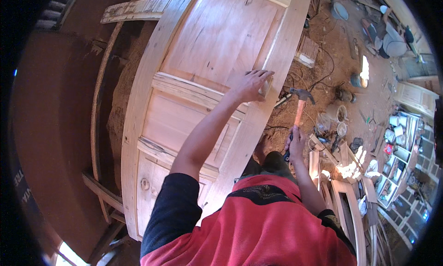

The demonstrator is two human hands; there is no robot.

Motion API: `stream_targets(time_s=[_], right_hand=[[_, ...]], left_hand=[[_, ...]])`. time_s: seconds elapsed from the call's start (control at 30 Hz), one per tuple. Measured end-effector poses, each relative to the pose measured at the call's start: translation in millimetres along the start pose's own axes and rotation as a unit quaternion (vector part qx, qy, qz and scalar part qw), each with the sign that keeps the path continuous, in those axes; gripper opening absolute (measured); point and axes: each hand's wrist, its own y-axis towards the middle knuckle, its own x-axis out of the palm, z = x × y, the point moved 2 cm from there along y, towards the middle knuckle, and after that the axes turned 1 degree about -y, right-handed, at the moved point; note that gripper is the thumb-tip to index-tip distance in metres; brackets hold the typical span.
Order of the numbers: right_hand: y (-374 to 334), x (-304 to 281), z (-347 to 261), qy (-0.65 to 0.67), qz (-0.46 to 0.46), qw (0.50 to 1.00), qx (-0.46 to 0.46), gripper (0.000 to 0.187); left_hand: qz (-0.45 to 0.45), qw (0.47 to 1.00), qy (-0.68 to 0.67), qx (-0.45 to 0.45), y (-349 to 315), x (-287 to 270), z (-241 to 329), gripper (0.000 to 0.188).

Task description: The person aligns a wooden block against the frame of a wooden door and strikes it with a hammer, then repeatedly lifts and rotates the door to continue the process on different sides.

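Clock positions were read about the middle of the view, with 12 at its top edge.

The wooden panel door [212, 40] lay from 12 o'clock to 7 o'clock. The left hand [254, 86], at 1 o'clock, rested on its right-hand stile [251, 127], fingers close together; whether the fingertips pinched anything could not be told. The right hand [296, 139], at 3 o'clock, had its fingers wrapped around the lower handle of the hammer [299, 113], whose head stood at 2 o'clock, apart from the door.

Hazards, as judged:

1. Finger strike. The left hand lay within apparent reach of the hammer; a blow directed at the stile while that hand remained there could have crushed a finger.
2. Surface damage. A glancing blow, or a tilted hammer face, could have dented the pale, bare wood.
3. Grip slip. A dark object [287, 154] showed beside the right hand, its kind unclear; if it shared the grip, the handle could have twisted.
4. Lost footing. A dark cord [333, 65] at 2 o'clock and wood offcuts [314, 163] at 4 o'clock could have caught a foot during a step sideways.
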Motion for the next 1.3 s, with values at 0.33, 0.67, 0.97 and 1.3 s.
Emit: stream_targets(time_s=[0.33, 0.67, 0.97, 1.3], right_hand=[[2.4, 59.2, 19.7, 0.176, 0.052, 0.983, -0.005, 0.027], [-4.8, 95.7, 24.6, 0.16, -0.111, 0.979, 0.055, 0.03], [-1.5, 82.3, 14.2, 0.202, 0.019, 0.979, -0.009, 0.034], [10.3, 33.4, 6.9, -0.001, 0.037, 0.999, -0.035, 0.031]], left_hand=[[-0.014, 0.999, -0.044, 0.003, 8.0, 12.5, -8.4, 0.108], [0.001, 0.999, -0.045, -0.014, 1.2, 13.4, -4.5, 0.105], [0.042, 0.998, -0.049, 0.0, -4.8, 10.6, -1.9, 0.109], [0.393, 0.893, 0.065, -0.208, -135.7, -56.4, -122.1, 0.048]])
